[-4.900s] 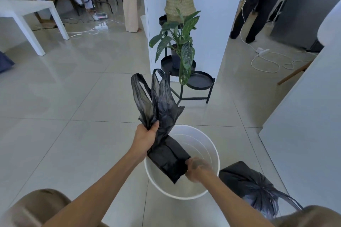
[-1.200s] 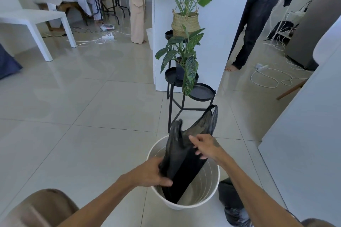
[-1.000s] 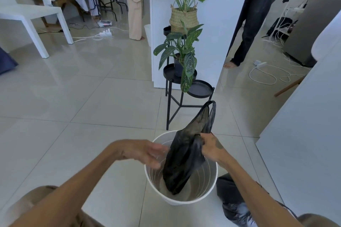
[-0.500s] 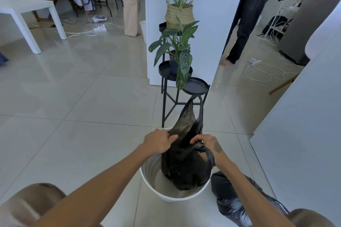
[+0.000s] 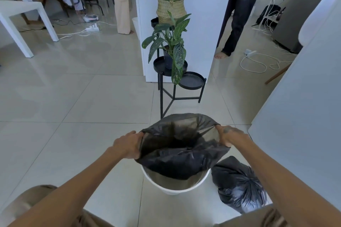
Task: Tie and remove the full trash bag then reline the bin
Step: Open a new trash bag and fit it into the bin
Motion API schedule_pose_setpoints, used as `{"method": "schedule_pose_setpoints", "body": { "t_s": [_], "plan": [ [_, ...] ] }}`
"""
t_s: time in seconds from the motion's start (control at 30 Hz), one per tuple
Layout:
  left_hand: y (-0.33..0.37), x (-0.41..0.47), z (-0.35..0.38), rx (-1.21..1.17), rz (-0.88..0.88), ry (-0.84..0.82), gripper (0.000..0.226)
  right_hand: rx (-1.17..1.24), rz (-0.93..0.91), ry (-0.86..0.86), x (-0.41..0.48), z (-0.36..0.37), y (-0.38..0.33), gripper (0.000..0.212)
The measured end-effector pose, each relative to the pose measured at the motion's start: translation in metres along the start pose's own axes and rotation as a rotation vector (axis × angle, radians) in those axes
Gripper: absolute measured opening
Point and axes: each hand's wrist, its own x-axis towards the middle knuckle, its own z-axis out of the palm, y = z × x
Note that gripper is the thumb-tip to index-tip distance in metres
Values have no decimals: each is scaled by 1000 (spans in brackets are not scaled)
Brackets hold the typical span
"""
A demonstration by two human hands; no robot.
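Observation:
A new black bag [image 5: 177, 160] is stretched wide open over the white bin [image 5: 175, 186] on the floor below me. My left hand [image 5: 128, 144] grips the bag's left edge and my right hand [image 5: 227, 135] grips its right edge, pulling the mouth apart. The bag's bottom hangs into the bin, whose near rim shows below it. The tied full trash bag [image 5: 238, 182] lies on the tiles just right of the bin.
A black metal plant stand [image 5: 177, 86] with potted plants stands right behind the bin, against a white partition [image 5: 203, 24]. A grey-white panel [image 5: 299, 116] rises close on the right. A person's legs [image 5: 238, 16] and loose cables [image 5: 258, 62] are farther back.
The bag was bunched and narrow between my hands half a second ago. My hands have moved apart and spread its mouth wide over the bin.

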Motion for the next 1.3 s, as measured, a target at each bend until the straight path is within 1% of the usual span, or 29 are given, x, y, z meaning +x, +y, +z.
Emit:
{"method": "schedule_pose_setpoints", "body": {
  "t_s": [0.1, 0.17, 0.23, 0.3, 0.37, 0.43, 0.47, 0.53, 0.6, 0.63, 0.73, 0.8, 0.87, 0.97, 1.03, 1.1, 1.17, 1.2, 1.23, 1.27, 1.3],
  "plan": [
    [-10, -7, -2, 12, 10, -99, 84, -49, 6, -10, -3, -8, 6, 98],
    [-9, -10, -3, 5, 57, -126, 85, 0, -11, 5, -6, -13, 3, 101],
    [-7, -16, -6, -96, 118, -119, 77, 74, -48, 16, -8, -19, -2, 102],
    [-5, -22, -13, -229, 192, -35, 61, 128, -96, 26, -8, -24, -7, 99],
    [4, -27, -21, -283, 282, 153, 46, 128, -141, 53, -8, -27, -11, 96],
    [20, -28, -30, -302, 338, 353, 40, 105, -176, 84, -7, -28, -14, 95],
    [31, -26, -34, -301, 371, 421, 39, 95, -194, 96, -6, -28, -15, 93],
    [56, -18, -39, -254, 464, 478, 38, 96, -237, 111, -5, -28, -18, 90],
    [82, -3, -40, -138, 541, 442, 37, 106, -286, 122, -5, -28, -19, 89],
    [93, 6, -39, -74, 545, 398, 37, 101, -312, 129, -6, -27, -20, 88],
    [110, 33, -31, 79, 466, 280, 33, 86, -402, 131, -9, -24, -19, 81],
    [105, 46, -26, 130, 395, 254, 27, 74, -444, 134, -10, -23, -13, 78],
    [92, 53, -25, 129, 335, 246, 32, 98, -456, 144, -11, -26, -6, 69],
    [76, 53, -26, 107, 289, 207, 32, 257, -421, 128, -8, -29, 7, 50],
    [75, 51, -27, 80, 287, 185, 34, 391, -402, 56, -7, -35, 12, 41],
    [80, 47, -30, 89, 250, 163, 35, 519, -395, -42, -8, -46, 12, 40],
    [87, 42, -33, 91, 182, 180, 31, 599, -381, -103, -9, -60, 9, 45],
    [89, 40, -33, 68, 144, 184, 30, 584, -369, -71, -9, -67, 6, 49],
    [91, 38, -33, 28, 106, 182, 28, 520, -348, 16, -11, -72, 1, 53],
    [92, 36, -32, -25, 68, 178, 27, 441, -324, 144, -14, -74, -8, 53],
    [91, 35, -31, -82, 34, 180, 25, 390, -316, 294, -20, -72, -20, 48]
  ]
}}
